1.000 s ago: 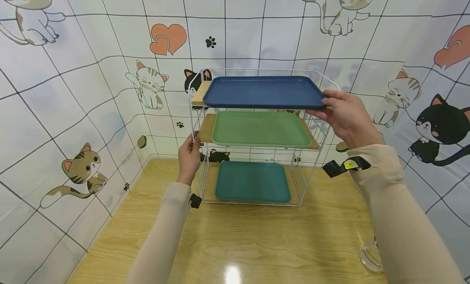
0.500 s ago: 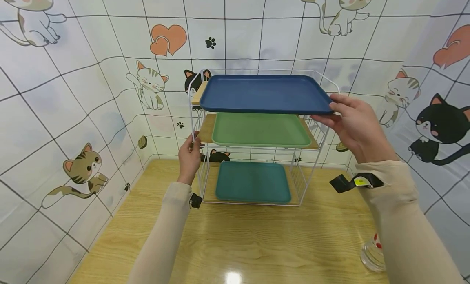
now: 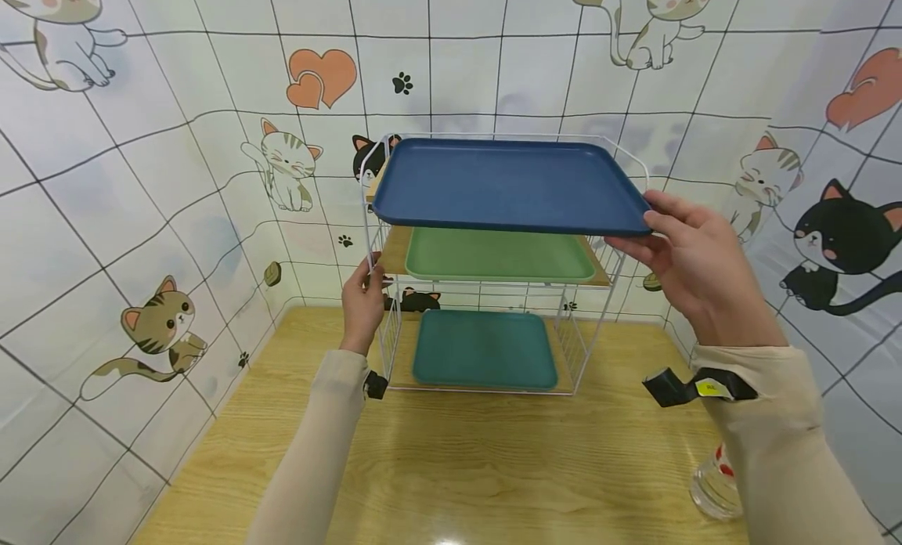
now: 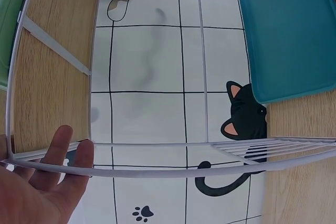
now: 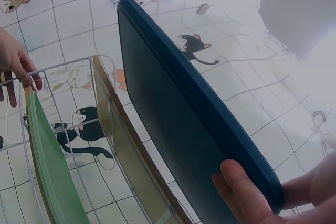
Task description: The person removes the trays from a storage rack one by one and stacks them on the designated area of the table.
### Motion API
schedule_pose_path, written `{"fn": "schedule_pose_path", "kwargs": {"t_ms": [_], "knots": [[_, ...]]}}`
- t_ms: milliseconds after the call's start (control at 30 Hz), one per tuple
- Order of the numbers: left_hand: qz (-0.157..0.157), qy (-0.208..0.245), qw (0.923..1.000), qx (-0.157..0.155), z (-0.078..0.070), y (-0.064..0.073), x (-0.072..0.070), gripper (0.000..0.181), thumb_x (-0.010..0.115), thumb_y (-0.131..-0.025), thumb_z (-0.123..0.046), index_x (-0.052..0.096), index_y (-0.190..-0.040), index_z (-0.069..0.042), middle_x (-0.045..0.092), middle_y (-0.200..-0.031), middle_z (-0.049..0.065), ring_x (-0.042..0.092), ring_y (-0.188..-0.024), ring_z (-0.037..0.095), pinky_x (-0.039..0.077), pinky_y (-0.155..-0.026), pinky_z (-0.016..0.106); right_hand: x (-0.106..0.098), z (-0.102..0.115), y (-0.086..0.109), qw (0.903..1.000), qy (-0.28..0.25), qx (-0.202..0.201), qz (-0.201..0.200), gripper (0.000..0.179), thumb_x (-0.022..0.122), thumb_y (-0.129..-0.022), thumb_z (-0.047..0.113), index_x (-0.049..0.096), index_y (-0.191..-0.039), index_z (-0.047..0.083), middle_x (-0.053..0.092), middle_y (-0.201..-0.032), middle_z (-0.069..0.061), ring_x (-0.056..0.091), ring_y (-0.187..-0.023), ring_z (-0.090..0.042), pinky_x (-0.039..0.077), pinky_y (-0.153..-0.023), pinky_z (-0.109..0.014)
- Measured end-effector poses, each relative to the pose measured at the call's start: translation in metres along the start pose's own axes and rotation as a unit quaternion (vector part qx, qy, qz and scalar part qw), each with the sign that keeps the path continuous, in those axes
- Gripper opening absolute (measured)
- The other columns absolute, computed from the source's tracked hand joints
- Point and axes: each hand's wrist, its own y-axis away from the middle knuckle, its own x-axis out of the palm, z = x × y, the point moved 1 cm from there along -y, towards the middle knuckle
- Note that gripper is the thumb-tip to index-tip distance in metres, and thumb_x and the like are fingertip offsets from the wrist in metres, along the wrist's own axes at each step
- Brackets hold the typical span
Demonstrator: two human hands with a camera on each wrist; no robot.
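Observation:
My right hand [image 3: 705, 267] pinches the front right corner of a dark blue tray [image 3: 510, 185], thumb over the rim and fingers beneath. In the right wrist view that tray [image 5: 173, 114] stands apart from the rack's top board [image 5: 131, 145]. My left hand [image 3: 363, 302] holds the left front upright of a white wire rack [image 3: 595, 337] at middle-shelf height. The left wrist view shows its fingers [image 4: 79, 166] curled about the wire. A light green tray [image 3: 500, 255] lies on the middle wooden shelf, its back part hidden by the blue tray. On the bottom shelf lies a teal tray [image 3: 486, 349].
The rack stands on a wood-grain table [image 3: 493, 467] close to the back wall. At the right, a clear glass [image 3: 715, 486] with red marks is partly covered by my right sleeve [image 3: 789, 443]. Cat-patterned walls [image 3: 211, 138] enclose the table at the back and sides.
My right hand has drawn the blue tray forward off the top shelf, toward me and slightly right; it now overlaps more of the green tray. My left hand has stayed on the rack.

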Motion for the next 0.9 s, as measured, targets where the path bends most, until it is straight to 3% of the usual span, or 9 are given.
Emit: {"fn": "schedule_pose_path", "kwargs": {"t_ms": [100,200,367,467,600,800,900], "knots": [[0.005,-0.006,1.0000,-0.003,-0.015,0.006,-0.001,0.040,0.045,-0.111,-0.014,0.053,-0.148,-0.003,0.058,-0.134,0.028,0.068,-0.112,0.044,0.050,-0.069,0.013,-0.001,-0.003,0.006,1.0000,0.007,-0.006,-0.001,0.067,0.048,-0.109,0.012,0.011,-0.164,0.004,0.032,-0.157,-0.011,0.070,-0.109,-0.010,0.058,-0.090,-0.028],[0.007,-0.012,0.9999,-0.003,-0.030,0.013,-0.002,0.039,0.045,-0.110,-0.011,0.054,-0.147,0.000,0.059,-0.133,0.029,0.069,-0.110,0.043,0.050,-0.069,0.013,-0.003,-0.006,0.011,0.9999,0.009,-0.010,-0.005,0.065,0.049,-0.108,0.012,0.016,-0.163,0.002,0.043,-0.146,-0.008,0.071,-0.107,-0.011,0.058,-0.089,-0.028],[0.003,-0.014,0.9999,-0.006,-0.033,0.016,-0.002,0.040,0.045,-0.110,-0.010,0.053,-0.147,0.002,0.059,-0.133,0.030,0.069,-0.111,0.042,0.050,-0.069,0.013,-0.008,-0.013,0.021,0.9995,-0.028,-0.014,0.001,0.067,0.052,-0.107,0.011,0.017,-0.163,0.001,0.051,-0.135,-0.006,0.074,-0.102,-0.014,0.060,-0.084,-0.029],[-0.001,-0.002,1.0000,-0.009,-0.014,0.008,0.000,0.040,0.047,-0.110,-0.015,0.055,-0.148,-0.005,0.061,-0.132,0.026,0.067,-0.113,0.044,0.057,-0.080,0.029,-0.011,-0.016,0.027,0.9979,-0.060,-0.022,0.013,0.069,0.054,-0.106,0.008,0.016,-0.162,-0.002,0.057,-0.131,-0.005,0.075,-0.100,-0.017,0.061,-0.081,-0.031],[-0.003,0.008,0.9999,-0.004,0.011,0.000,0.002,0.041,0.049,-0.111,-0.024,0.054,-0.150,-0.015,0.062,-0.129,0.022,0.067,-0.114,0.041,0.056,-0.088,0.051,-0.012,-0.019,0.035,0.9983,-0.038,-0.038,0.022,0.069,0.055,-0.106,0.010,0.017,-0.161,-0.004,0.063,-0.129,-0.003,0.075,-0.101,-0.017,0.060,-0.082,-0.031],[-0.003,-0.003,1.0000,-0.003,0.010,0.000,0.002,0.043,0.047,-0.111,-0.027,0.052,-0.152,-0.018,0.063,-0.135,0.019,0.069,-0.112,0.037,0.053,-0.075,0.025,-0.016,-0.025,0.046,0.9959,-0.065,-0.052,0.036,0.068,0.052,-0.107,0.007,0.014,-0.162,-0.005,0.059,-0.134,-0.003,0.075,-0.105,-0.018,0.060,-0.084,-0.032],[-0.005,-0.005,1.0000,-0.004,0.009,-0.001,0.002,0.043,0.046,-0.111,-0.026,0.050,-0.153,-0.017,0.063,-0.135,0.018,0.069,-0.112,0.038,0.052,-0.072,0.020,-0.018,-0.027,0.052,0.9950,-0.070,-0.058,0.040,0.066,0.050,-0.107,0.006,0.014,-0.161,-0.005,0.060,-0.134,-0.003,0.075,-0.105,-0.019,0.060,-0.083,-0.032]]}}
